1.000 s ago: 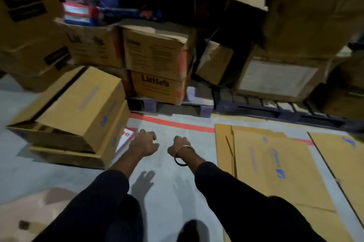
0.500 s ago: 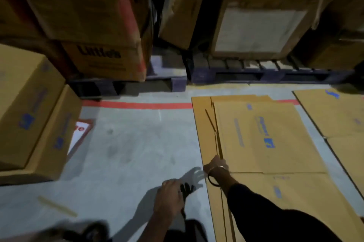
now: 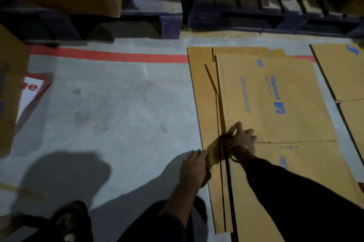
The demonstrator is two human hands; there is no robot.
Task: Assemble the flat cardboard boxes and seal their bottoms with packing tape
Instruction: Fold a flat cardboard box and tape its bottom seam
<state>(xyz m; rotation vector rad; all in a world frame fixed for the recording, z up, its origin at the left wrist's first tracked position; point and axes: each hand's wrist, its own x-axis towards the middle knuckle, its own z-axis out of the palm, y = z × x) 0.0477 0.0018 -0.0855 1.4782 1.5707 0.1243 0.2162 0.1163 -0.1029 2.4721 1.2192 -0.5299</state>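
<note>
Flat cardboard box (image 3: pixel 271 99), centre-right on floor: likely light, stiff, bendable; lift by left edge. Right hand (image 3: pixel 241 139) pinches that edge; left hand (image 3: pixel 194 168) rests uncurled on the under sheet.

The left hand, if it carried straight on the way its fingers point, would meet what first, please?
Probably the left edge of the flat cardboard stack: the left hand points right and slightly away, its fingertips about at that edge already.

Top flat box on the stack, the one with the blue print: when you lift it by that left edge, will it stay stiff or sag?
The top flat box is broad and thin, so it probably sags from one edge. Likely light. Both hands, right hand and left hand, are at that edge.
</note>
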